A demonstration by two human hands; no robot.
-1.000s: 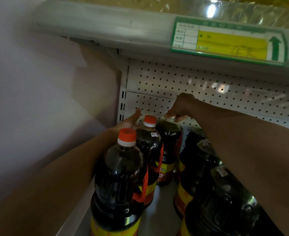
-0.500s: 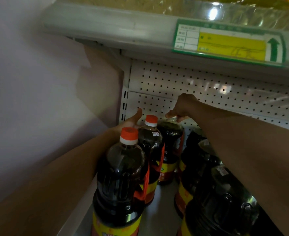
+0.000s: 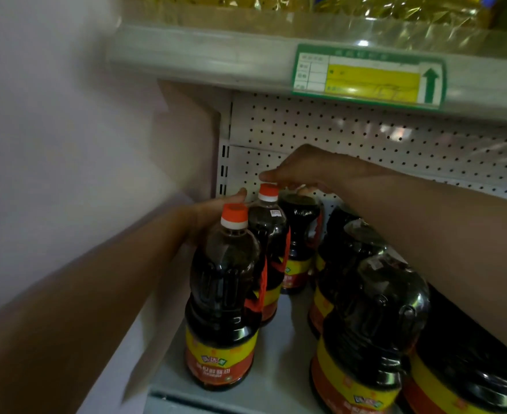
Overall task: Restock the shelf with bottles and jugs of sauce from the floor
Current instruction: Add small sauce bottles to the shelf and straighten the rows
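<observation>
Little shifted since a moment ago: both arms still deep in the shelf [image 3: 279, 380], right thumb now stretched out. Left hand [image 3: 216, 213] tucked behind the front bottle [image 3: 224, 297], grip impossible to tell. Right hand [image 3: 303, 171] curled down over the back bottle [image 3: 298, 237], apparently pinching its top. Seating the row rearward; next, release and fetch more from the floor.

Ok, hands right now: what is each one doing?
Left hand: behind the front bottle, fingers hidden; cannot tell.
Right hand: curled over the top of the back bottle, gripping it.
</observation>
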